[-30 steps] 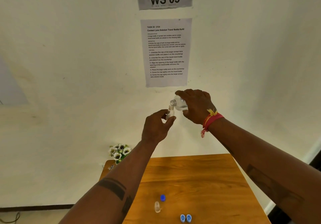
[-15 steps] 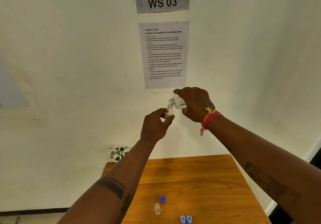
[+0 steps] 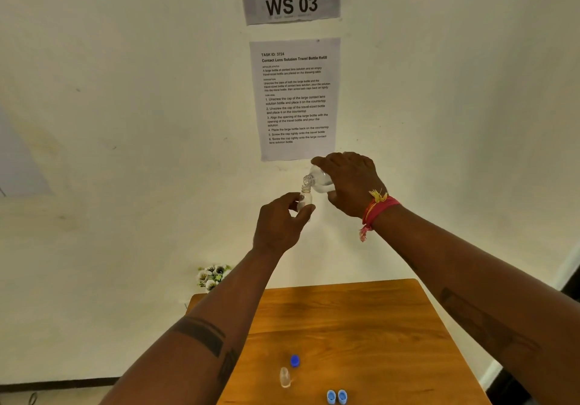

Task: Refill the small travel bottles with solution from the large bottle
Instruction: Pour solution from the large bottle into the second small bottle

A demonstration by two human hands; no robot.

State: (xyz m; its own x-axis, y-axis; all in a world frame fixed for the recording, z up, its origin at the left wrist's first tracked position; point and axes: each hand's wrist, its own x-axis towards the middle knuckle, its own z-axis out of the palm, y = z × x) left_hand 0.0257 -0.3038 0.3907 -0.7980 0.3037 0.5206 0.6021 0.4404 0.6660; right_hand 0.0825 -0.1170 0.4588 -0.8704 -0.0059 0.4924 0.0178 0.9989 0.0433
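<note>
My left hand (image 3: 279, 222) holds a small clear travel bottle (image 3: 305, 199) upright, high above the table. My right hand (image 3: 351, 181) grips the large clear bottle (image 3: 318, 180), tipped so that its open neck points down and left onto the small bottle's mouth. Both bottles are uncapped. On the wooden table (image 3: 361, 326) below stands a second small clear bottle (image 3: 285, 377) without a cap. Beside it lie a dark blue cap (image 3: 294, 360) and two light blue caps (image 3: 336, 396) near the front edge.
A bunch of white artificial flowers (image 3: 213, 276) sits at the table's far left corner against the wall. A printed task sheet (image 3: 295, 97) and a "WS 03" sign (image 3: 291, 2) hang on the wall behind my hands.
Both hands have risen slightly with the bottles. The large bottle stays tipped over the small bottle's mouth.
</note>
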